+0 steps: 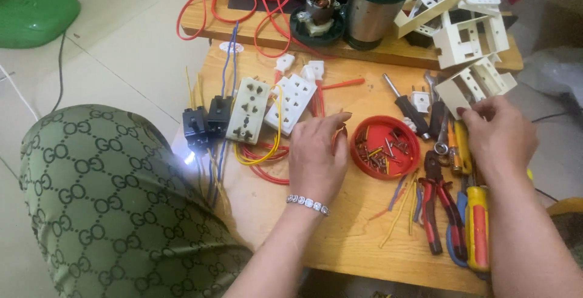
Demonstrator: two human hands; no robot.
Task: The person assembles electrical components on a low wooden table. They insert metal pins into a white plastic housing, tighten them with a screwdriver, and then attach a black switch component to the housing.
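one small oval label sits at the far left edge of the wooden table, just beyond the blue wires: white with blue and red markings. no packages, signs or screens show.

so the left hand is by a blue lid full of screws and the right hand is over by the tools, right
Not quite: the lid is red, not blue, as the head view shows. The left hand is beside it, screws inside, and the right hand is over the tools.
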